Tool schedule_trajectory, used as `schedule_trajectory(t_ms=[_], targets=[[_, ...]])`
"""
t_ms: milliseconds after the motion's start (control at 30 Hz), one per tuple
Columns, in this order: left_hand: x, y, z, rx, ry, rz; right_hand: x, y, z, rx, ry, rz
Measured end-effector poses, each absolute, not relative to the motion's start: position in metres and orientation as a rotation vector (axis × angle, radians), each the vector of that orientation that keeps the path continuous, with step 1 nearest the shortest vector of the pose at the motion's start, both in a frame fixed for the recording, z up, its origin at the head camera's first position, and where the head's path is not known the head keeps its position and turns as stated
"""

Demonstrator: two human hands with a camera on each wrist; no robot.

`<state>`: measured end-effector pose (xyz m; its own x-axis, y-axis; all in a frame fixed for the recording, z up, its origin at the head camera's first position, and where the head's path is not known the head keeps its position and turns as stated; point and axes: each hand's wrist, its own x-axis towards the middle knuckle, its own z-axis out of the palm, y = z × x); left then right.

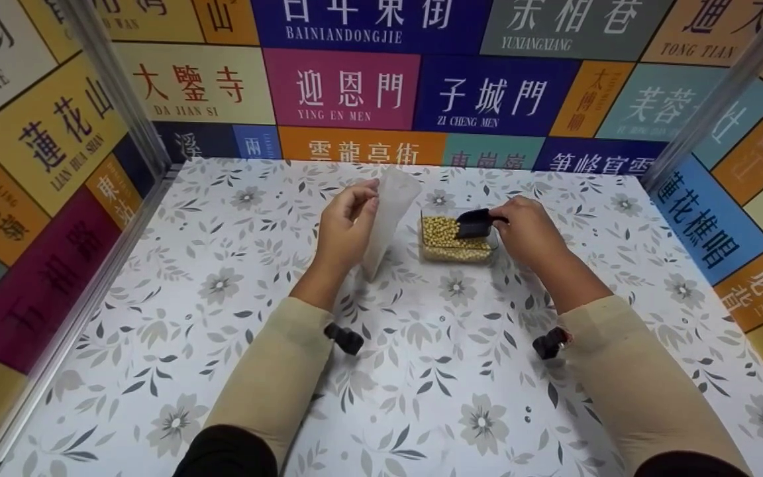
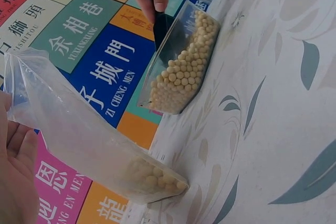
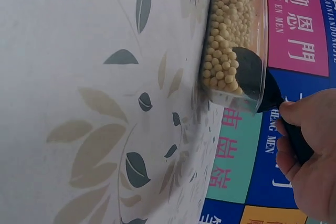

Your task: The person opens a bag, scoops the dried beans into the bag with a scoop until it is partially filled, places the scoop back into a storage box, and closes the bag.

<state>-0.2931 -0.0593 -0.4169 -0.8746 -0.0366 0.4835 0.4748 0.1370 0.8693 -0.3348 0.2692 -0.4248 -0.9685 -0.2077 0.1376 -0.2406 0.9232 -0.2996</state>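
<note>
A clear plastic box (image 1: 457, 254) of round yellow soybeans (image 1: 440, 232) stands on the table. My right hand (image 1: 528, 232) grips the handle of a small black scoop (image 1: 473, 224), whose blade dips into the beans at the box's right side. To the left of the box, my left hand (image 1: 348, 228) holds a translucent plastic bag (image 1: 391, 205) upright by its upper part. The left wrist view shows some soybeans (image 2: 157, 177) gathered in the bottom of the bag, which is right at the tabletop. In the right wrist view the scoop (image 3: 252, 72) leans over the box's rim.
A white cloth with grey leaves and flowers (image 1: 457, 286) covers the table. Panels with coloured blocks of lettering (image 1: 342, 89) wall it in at the back and both sides, with clear corner posts (image 1: 706, 99). Small black devices (image 1: 345, 339) sit at both wrists.
</note>
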Motion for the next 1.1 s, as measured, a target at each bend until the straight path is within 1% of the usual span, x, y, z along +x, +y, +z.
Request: schedule_trajectory(t_ms=[233, 467, 600, 733, 900, 1100], targets=[[-0.294, -0.060, -0.418, -0.429, -2.027, -1.784, -0.340, 0.261, -0.428, 0.427, -3.005, 0.466], [-0.315, -0.064, -0.442, -0.433, -2.032, -1.733, -0.346, 0.253, -0.428, 0.493, -3.018, 0.479], [-0.316, -0.064, -0.444, -0.448, -2.013, -1.704, -0.348, 0.253, -0.431, 0.467, -3.047, 0.586], [-0.316, -0.063, -0.443, -0.446, -2.005, -1.727, -0.350, 0.254, -0.437, 0.428, -3.050, 0.689], [-0.314, -0.061, -0.440, -0.427, -2.002, -1.747, -0.351, 0.253, -0.441, 0.408, -3.042, 0.689], [-0.297, -0.059, -0.422, -0.415, -2.031, -1.754, -0.348, 0.251, -0.443, 0.395, -3.047, 0.696]])
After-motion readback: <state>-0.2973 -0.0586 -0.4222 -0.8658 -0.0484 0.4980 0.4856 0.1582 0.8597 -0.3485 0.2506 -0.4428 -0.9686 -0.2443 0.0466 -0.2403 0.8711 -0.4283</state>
